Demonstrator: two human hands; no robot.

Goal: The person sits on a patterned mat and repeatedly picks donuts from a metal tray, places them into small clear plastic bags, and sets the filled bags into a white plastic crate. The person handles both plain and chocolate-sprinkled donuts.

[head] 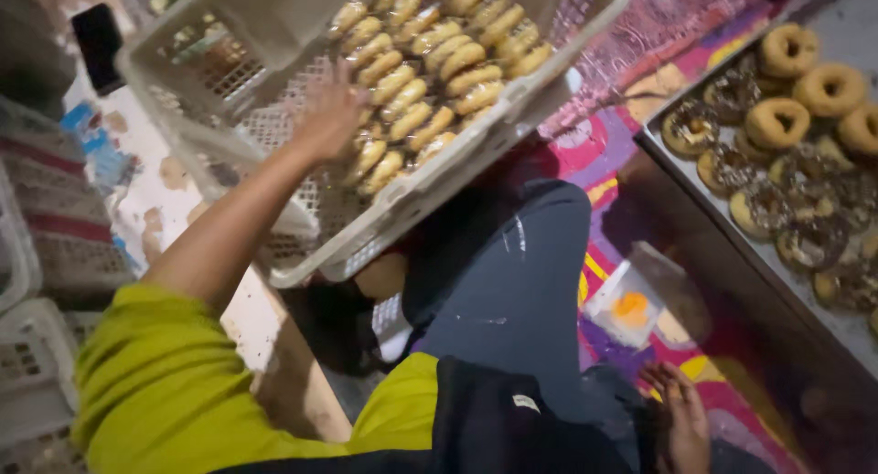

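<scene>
Head view: left hand (pixel 331 117), fingers spread, presses inside the white slatted plastic crate (pixel 402 204) beside packed pastry rows (pixel 430 72); right hand (pixel 681 419), fingers loosely apart, rests near the grey metal doughnut tray (pixel 722 245).

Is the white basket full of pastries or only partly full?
Partly full: the pastries fill one side of the white basket; bare mesh shows beside the left hand.

Single view only, from a head-worn camera, looking steeply down and tilted hard, close over the lap. Near enough to crop the left arm at the shoulder. Left hand (pixel 327 117) upper centre in a white plastic crate (pixel 393 209); doughnut tray (pixel 695 209) far right of it; right hand (pixel 679 419) at bottom edge.
</scene>
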